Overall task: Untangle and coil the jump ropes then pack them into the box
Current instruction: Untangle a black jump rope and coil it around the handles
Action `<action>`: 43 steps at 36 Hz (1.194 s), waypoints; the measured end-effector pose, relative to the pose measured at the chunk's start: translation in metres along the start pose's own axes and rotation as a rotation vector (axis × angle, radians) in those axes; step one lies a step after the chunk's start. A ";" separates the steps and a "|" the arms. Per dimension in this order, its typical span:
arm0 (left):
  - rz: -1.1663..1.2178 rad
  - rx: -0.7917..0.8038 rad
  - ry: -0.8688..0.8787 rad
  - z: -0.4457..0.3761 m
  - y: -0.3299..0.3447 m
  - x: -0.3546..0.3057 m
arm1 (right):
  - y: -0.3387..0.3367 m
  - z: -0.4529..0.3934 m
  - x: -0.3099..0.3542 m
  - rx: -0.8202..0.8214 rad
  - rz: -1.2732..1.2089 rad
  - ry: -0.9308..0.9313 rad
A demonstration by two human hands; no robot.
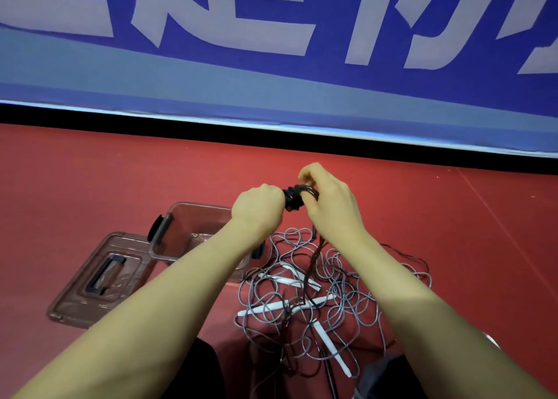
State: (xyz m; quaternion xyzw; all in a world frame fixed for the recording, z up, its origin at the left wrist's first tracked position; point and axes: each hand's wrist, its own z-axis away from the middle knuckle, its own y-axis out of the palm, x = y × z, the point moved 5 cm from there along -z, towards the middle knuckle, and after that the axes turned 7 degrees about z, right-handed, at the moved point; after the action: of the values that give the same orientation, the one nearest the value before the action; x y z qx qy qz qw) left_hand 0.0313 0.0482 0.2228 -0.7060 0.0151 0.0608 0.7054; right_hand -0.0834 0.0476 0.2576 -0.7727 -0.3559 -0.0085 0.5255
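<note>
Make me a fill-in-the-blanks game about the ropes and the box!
1. Both hands, left and right, hold a coiled rope bundle that is ____ in colour.
2. The lid lies on the floor, so the box is ____.
3. The tangled grey ropes have handles coloured ____.

Missing words: black; open; white

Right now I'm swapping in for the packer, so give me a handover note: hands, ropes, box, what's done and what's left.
Left hand grips the dark rope bundle; right hand pinches its cord, wrapping it.
A dark tail hangs into the tangled pile of grey ropes with white handles on the red floor.
Box open and apparently empty, lid beside it on the left.
Done: one rope nearly coiled.
Left: finish it, untangle the rest, pack all.
</note>
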 end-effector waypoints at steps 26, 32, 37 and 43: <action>-0.010 -0.633 0.615 0.013 -0.022 -0.004 | 0.006 -0.005 -0.042 0.148 -0.135 0.507; 0.148 -0.721 0.688 0.019 -0.032 -0.010 | 0.007 -0.010 -0.044 0.155 -0.126 0.480; 0.525 -0.633 0.401 0.019 -0.049 -0.004 | 0.009 -0.010 -0.043 0.169 -0.041 0.380; 0.528 -0.477 0.016 0.003 -0.044 0.007 | 0.005 -0.005 -0.031 0.163 0.169 0.228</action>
State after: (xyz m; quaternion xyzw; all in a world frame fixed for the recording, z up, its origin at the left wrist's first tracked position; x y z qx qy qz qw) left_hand 0.0429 0.0519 0.2656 -0.8231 0.1880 0.2370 0.4806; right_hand -0.1014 0.0255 0.2438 -0.7489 -0.2271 -0.0231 0.6221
